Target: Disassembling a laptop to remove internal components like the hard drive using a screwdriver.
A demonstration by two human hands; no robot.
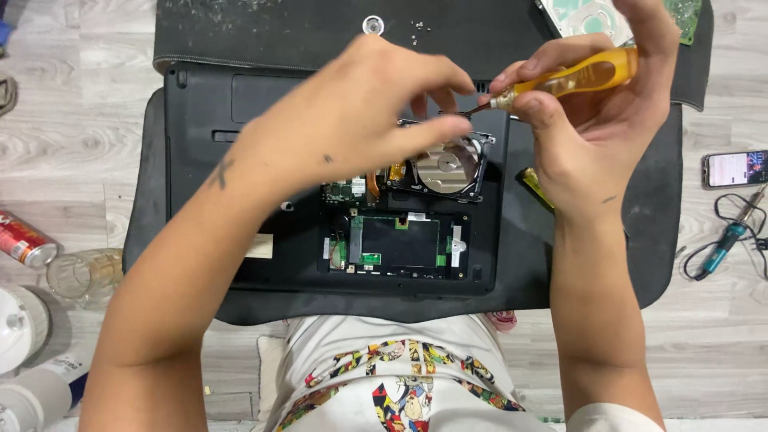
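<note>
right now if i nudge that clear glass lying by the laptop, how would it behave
The clear glass lies on its side on smooth floorboards, so it would probably roll. It looks empty, so likely light, and breakable against the red can nearby.

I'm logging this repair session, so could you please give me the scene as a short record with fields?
Setting: black work mat on a wood-look floor
Main item: opened laptop, underside up, hard drive exposed
Left hand: fingertips on the drive's upper edge
Right hand: holds an amber-handled screwdriver, tip by the drive's top corner
Nearby: phone, soldering iron, drink can, empty glass
</note>
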